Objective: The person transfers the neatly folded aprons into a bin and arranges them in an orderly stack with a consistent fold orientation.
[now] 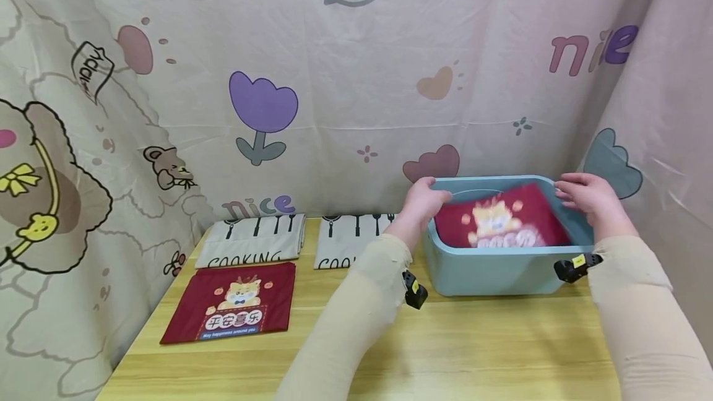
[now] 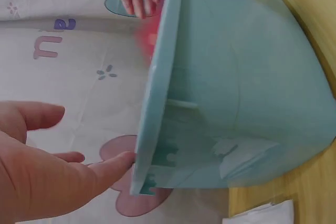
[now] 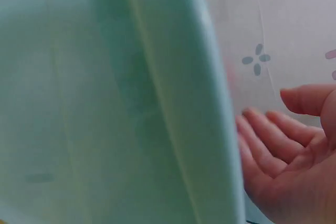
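A folded dark red cloth with a cartoon animal print lies tilted in the mouth of a light blue plastic bin, slightly blurred. At the bin's left rim is my left hand, thumb and fingers apart; in the left wrist view, one fingertip of that hand meets or nearly meets the rim. My right hand hovers by the right rim with loosely bent fingers. The right wrist view shows this hand palm-side with nothing in its grasp. The bin's floor is hidden by the cloth.
A second red cloth lies flat at the left of the wooden table. Behind it are two folded white cloths, one at left and one in the middle. A printed curtain hangs behind the table.
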### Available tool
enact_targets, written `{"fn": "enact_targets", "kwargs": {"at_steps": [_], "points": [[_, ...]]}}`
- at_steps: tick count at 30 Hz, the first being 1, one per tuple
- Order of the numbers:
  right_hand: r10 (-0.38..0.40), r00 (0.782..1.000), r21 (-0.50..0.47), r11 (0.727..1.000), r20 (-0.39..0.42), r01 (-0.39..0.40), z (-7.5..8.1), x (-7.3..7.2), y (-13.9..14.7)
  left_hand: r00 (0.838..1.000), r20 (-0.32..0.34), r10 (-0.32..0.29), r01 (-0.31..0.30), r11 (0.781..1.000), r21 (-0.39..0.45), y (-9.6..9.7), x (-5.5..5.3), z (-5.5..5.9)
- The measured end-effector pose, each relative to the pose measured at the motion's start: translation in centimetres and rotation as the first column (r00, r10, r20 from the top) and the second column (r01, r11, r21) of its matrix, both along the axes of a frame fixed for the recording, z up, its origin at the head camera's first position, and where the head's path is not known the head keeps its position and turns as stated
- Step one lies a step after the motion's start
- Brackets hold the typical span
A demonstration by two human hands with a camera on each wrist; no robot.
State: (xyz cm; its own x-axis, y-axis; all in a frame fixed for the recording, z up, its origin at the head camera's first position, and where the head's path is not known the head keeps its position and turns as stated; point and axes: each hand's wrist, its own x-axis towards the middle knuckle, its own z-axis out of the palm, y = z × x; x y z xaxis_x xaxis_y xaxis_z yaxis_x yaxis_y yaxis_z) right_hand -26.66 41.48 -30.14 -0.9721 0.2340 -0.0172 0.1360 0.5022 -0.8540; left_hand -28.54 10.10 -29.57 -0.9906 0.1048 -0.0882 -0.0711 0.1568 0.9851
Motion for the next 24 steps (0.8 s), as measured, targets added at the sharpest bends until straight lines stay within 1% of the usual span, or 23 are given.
{"fn": "enact_targets", "kwargs": {"at_steps": [1, 3, 6, 9, 11, 15, 17, 19, 22, 24], "points": [[0.008, 1.000, 0.033, 0.999, -0.019, -0.007, 0.0, 0.0, -0.1, 1.000, -0.013, -0.021, 0.020, 0.999, -0.029, -0.2, 0.1, 0.1], [0.024, 0.999, 0.065, 0.998, -0.046, -0.021, 0.0, 0.2, -0.4, 0.998, -0.038, -0.054, 0.051, 0.996, -0.073, -0.5, 0.3, 0.3], [0.054, 0.995, 0.119, 0.992, -0.088, -0.043, 0.2, 0.5, -0.9, 0.992, -0.090, -0.085, 0.074, 0.989, -0.124, -0.9, 0.8, 0.3], [0.092, 0.988, 0.215, 0.975, -0.127, -0.063, 0.3, 0.9, -1.5, 0.980, -0.161, -0.120, 0.087, 0.976, -0.200, -1.2, 1.2, 0.2], [0.118, 0.982, 0.283, 0.957, -0.149, -0.072, 0.3, 1.2, -1.9, 0.966, -0.211, -0.150, 0.092, 0.961, -0.262, -1.3, 1.5, 0.2], [0.153, 0.970, 0.390, 0.918, -0.189, -0.069, 0.1, 1.8, -2.6, 0.930, -0.301, -0.212, 0.096, 0.929, -0.358, -1.5, 2.1, 0.0], [0.166, 0.965, 0.425, 0.903, -0.203, -0.065, 0.1, 2.1, -2.9, 0.912, -0.334, -0.238, 0.096, 0.915, -0.391, -1.7, 2.5, 0.0], [0.176, 0.961, 0.454, 0.889, -0.214, -0.062, 0.0, 2.4, -3.2, 0.891, -0.366, -0.270, 0.097, 0.899, -0.427, -1.9, 2.8, 0.0], [0.193, 0.955, 0.484, 0.873, -0.227, -0.061, -0.1, 2.8, -3.7, 0.848, -0.413, -0.332, 0.085, 0.854, -0.513, -2.2, 3.2, -0.1], [0.203, 0.951, 0.496, 0.866, -0.235, -0.062, -0.1, 3.1, -4.1, 0.818, -0.435, -0.376, 0.068, 0.815, -0.576, -2.4, 3.4, -0.2]]}}
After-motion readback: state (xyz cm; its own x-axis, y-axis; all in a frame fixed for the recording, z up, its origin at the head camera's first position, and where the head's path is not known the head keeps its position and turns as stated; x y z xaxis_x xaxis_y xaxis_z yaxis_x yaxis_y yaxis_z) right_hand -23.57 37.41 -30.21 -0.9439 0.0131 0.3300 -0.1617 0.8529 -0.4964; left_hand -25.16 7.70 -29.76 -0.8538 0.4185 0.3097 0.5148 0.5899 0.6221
